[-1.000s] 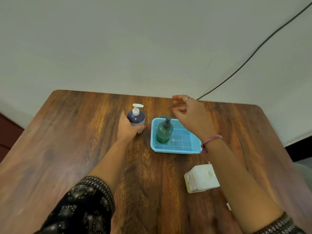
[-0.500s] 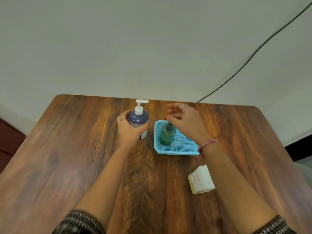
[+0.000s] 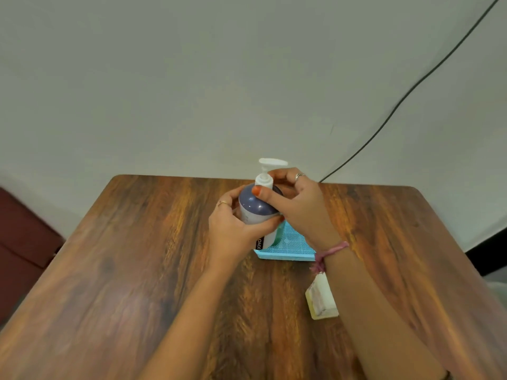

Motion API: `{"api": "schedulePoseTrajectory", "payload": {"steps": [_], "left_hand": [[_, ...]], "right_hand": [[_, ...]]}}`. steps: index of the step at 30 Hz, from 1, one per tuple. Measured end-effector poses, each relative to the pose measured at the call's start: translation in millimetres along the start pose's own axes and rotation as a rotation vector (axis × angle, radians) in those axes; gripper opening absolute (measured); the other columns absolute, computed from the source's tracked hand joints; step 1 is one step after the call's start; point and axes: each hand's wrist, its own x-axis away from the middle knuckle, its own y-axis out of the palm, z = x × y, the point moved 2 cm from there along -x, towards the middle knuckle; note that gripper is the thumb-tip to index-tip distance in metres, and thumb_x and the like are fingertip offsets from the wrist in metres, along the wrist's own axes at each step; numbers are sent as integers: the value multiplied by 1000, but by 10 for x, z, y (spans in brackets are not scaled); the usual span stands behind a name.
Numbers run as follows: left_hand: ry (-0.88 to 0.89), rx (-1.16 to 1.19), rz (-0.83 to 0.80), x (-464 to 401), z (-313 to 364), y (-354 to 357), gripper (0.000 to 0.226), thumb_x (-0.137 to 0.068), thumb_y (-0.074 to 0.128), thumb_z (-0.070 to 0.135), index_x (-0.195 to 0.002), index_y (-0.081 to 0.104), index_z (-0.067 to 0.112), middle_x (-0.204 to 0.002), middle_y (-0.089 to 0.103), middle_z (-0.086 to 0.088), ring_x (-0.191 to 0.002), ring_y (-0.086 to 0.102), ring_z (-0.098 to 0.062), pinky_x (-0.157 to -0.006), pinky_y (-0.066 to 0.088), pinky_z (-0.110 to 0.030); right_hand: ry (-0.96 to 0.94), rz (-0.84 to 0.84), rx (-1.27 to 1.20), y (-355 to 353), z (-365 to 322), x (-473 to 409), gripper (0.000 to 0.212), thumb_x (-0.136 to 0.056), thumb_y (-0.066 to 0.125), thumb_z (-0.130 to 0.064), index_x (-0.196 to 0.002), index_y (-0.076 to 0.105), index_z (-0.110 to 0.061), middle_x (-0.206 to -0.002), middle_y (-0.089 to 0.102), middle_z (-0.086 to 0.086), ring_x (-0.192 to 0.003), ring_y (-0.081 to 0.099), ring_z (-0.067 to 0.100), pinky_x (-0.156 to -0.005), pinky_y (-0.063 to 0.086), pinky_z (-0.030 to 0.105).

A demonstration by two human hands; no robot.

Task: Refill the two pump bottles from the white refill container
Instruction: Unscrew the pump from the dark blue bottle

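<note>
left hand (image 3: pixel 231 231) is wrapped around the body of the purple pump bottle (image 3: pixel 256 205), held upright over the wooden table (image 3: pixel 137 270). right hand (image 3: pixel 299 207) pinches the bottle's white pump collar (image 3: pixel 264 182). blue basket (image 3: pixel 290 248) sits at 4 o'clock of the bottle. white refill container (image 3: pixel 321 297) lies at 5 o'clock, beside the right forearm.

Pump bottle (image 3: pixel 256 208) held above desk (image 3: pixel 137 270), left hand (image 3: pixel 233 231) on its body, right hand (image 3: pixel 299 207) at its neck. Tray (image 3: pixel 288 253) just behind-right under the hands. Refill container (image 3: pixel 321 297) nearer, beside right forearm.
</note>
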Motion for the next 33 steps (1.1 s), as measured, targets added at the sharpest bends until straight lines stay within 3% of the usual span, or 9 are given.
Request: {"api": "schedulePoseTrajectory", "payload": {"steps": [8,12,17,19,21,24,26,29,33], "left_hand": [[53,77,-142,176,408,106,66,-58,92,16,-115,61,27,-108,69,11,-97,67,-3,-74,56,-18],[92,59,-151,207,583,200,67,-60,91,20,-120,61,26,-108,69,12,-96,68,-4,-74,57,-20],[131,33,-119,260,678,347,74,-55,90,41,-121,57,28,-111,68,13,-98,67,-4,-81,60,-30],[143,44,-115,287,720,387,76,-51,87,46,-119,57,30,-109,67,14,-96,66,-1,-80,60,-28],[144,56,-95,300,755,398,79,-49,86,51,-119,57,31,-108,67,15,-95,66,1,-78,60,-27],[147,45,-81,315,777,402,79,-51,89,47,-120,57,30,-108,67,16,-95,65,2,-79,59,-27],[143,36,-75,322,788,409,73,-55,91,41,-119,56,33,-107,66,17,-94,65,4,-79,59,-26],[149,23,-72,319,806,423,70,-58,92,36,-119,56,31,-107,67,16,-93,65,2,-78,60,-26],[142,51,-49,294,826,400,66,-59,92,28,-116,57,32,-106,68,15,-92,66,2,-78,58,-25]], "right_hand": [[-149,-164,47,-470,-489,135,27,-85,71,-22,-111,69,-15,-114,66,-2,-106,63,5,-82,53,18],[-45,-279,-133,-647,-607,182,34,-83,64,-33,-117,64,-27,-121,67,-6,-114,62,8,-96,49,26],[-158,17,91,-677,-703,251,49,-72,80,-40,-113,54,-35,-103,63,-11,-100,61,-1,-84,45,7],[-152,75,-7,-681,-707,249,39,-75,81,-29,-106,57,-34,-95,67,-9,-92,66,5,-84,53,21],[-94,-45,-183,-750,-719,241,37,-81,75,-19,-112,58,-30,-99,72,-1,-95,69,11,-86,54,30],[-4,-232,-330,-887,-756,262,61,-78,70,-28,-134,47,-24,-116,70,-1,-111,64,12,-96,51,28],[-35,-152,-195,-910,-743,256,76,-69,81,-42,-135,46,-29,-118,67,-3,-114,62,12,-99,50,34],[-87,21,-71,-870,-707,237,59,-66,83,-39,-118,56,-32,-103,68,0,-103,66,18,-96,51,46],[-31,-105,-318,-901,-732,236,36,-91,60,-7,-125,57,-20,-104,73,-8,-105,66,9,-93,50,30]]}}
